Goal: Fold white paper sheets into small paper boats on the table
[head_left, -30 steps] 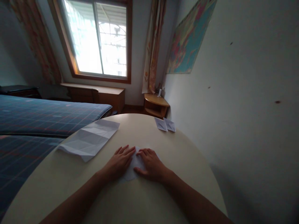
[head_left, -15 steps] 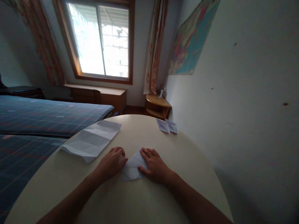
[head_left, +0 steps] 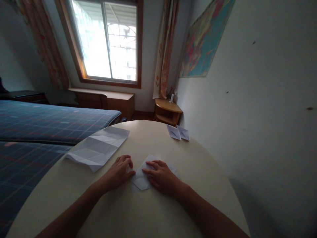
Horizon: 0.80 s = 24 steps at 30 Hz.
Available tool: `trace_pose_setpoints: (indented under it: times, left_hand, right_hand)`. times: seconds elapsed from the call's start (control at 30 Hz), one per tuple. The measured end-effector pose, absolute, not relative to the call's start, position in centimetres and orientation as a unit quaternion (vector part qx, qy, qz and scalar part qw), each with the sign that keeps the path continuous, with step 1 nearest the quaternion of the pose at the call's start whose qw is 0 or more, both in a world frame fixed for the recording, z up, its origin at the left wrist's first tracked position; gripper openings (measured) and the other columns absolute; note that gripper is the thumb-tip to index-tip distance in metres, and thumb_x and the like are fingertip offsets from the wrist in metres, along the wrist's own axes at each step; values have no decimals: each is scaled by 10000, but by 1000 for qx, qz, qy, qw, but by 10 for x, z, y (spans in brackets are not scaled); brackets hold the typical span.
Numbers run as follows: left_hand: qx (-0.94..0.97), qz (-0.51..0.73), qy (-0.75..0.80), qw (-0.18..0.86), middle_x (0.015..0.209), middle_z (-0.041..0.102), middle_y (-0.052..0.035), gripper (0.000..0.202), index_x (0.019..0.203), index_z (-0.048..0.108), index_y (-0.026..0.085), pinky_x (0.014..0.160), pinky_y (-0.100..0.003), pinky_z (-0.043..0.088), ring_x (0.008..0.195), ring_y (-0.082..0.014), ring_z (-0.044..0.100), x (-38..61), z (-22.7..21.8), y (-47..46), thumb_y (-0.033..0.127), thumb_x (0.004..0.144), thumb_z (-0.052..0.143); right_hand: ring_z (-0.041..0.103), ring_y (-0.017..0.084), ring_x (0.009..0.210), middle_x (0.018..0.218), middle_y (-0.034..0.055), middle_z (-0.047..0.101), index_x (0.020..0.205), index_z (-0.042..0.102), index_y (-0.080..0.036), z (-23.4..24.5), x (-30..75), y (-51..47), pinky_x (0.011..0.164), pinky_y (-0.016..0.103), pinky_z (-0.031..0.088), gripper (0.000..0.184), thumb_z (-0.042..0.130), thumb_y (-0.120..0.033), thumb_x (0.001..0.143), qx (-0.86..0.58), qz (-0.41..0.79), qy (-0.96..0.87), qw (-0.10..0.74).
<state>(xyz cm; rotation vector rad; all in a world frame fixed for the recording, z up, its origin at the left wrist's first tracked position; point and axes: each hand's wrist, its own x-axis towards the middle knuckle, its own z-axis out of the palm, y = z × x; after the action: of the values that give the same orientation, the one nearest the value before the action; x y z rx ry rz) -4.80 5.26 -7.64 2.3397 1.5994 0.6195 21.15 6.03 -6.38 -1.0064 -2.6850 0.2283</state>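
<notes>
A folded sheet of white paper (head_left: 141, 181) lies on the round table in front of me. My left hand (head_left: 121, 172) is at its left end, fingers curled and thumb pressed down on the edge; a bit of white shows between thumb and forefinger. The tips of those fingers are partly hidden. Across the middle of the paper rests my right hand (head_left: 159, 174), palm down with its fingers stretched out and slightly apart. Part of the paper sticks out beyond the right hand's knuckles.
On the cream table (head_left: 198, 198), a creased open sheet of paper (head_left: 99, 147) lies at the far left. Two small folded paper pieces (head_left: 174, 132) sit side by side at the far right edge. A plaid mattress (head_left: 49, 122) borders the table's left; a wall (head_left: 267, 138) stands on the right.
My right hand's fingers have swept left and a little toward me over the paper, uncovering some paper on the right. The left hand has stayed at its edge.
</notes>
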Motion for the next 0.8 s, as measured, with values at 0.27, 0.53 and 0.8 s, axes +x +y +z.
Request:
trace_pose_setpoints:
  times: [0.27,0.53,0.8]
  left_hand:
    - [781,200,580,115,1334,547,-142,137,896,639,185,1068,-395,382,1326,-274,436,-44,-79,52,249,820,545]
    - [791,195,571,101,1296,566,-165,176,927,626,172,1077,-407,370,1333,-282,423,-42,-79,49,260,858,490]
    - [786,187,580,105,1335,535,-164,125,889,616,176,1077,-417,364,1350,-299,404,-39,-81,47,247,807,554]
  right_hand:
    - [452,234,1292,1435,58,511,1332,574,-309,-65,208,57,1110,409,336,384,464,-280,965,-332,74,-930,139]
    - [433,244,1314,1431,79,511,1344,562,-274,-61,205,51,1106,417,339,383,426,-342,992,-331,71,-931,139]
    - [390,282,1337,1450,93,481,1370,517,-261,-56,202,41,1128,473,264,440,439,-437,975,-324,63,-936,125]
